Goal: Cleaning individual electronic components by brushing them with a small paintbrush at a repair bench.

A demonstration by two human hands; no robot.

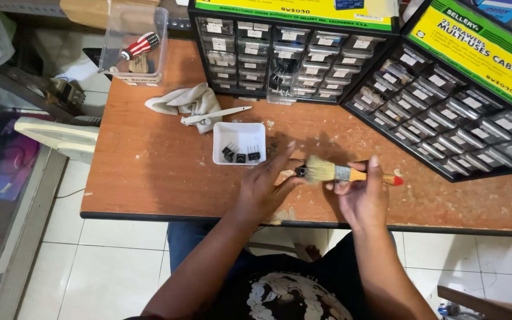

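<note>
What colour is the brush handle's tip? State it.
Red, on an orange handle; the brush in the right hand shows it best in the head view.
</note>
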